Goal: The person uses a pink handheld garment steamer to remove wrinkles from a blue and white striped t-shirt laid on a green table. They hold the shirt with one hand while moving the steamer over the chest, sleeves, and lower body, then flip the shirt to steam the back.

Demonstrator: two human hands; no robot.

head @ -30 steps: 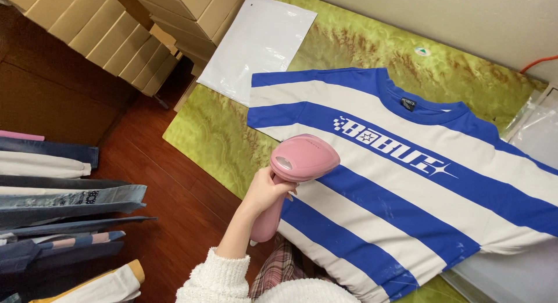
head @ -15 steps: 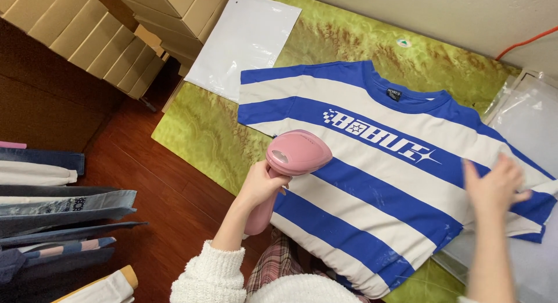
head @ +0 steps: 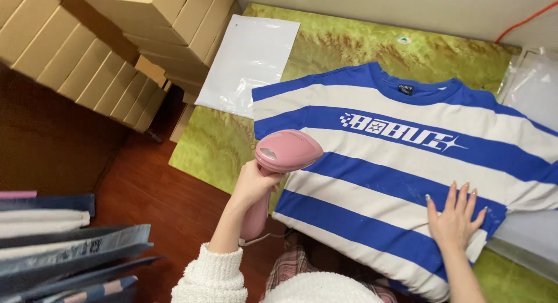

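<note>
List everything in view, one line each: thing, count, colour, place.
striped shirt: one, blue and white, spread flat on the mat
garment steamer: one, pink, held over the shirt's left edge
mat: one, mottled green-yellow, under the shirt
plastic bag: one, white, on the mat's upper left corner
clear plastic bags: count unclear, transparent, right edge
cardboard boxes: many, tan, stacked upper left
folded garments: a pile, blue, white and grey, lower left
cable: one, orange, on the wall upper right
floor: reddish-brown wood, left of the mat
left hand: gripping the steamer's handle
right hand: pressed flat, fingers spread, on the shirt's lower right
</note>
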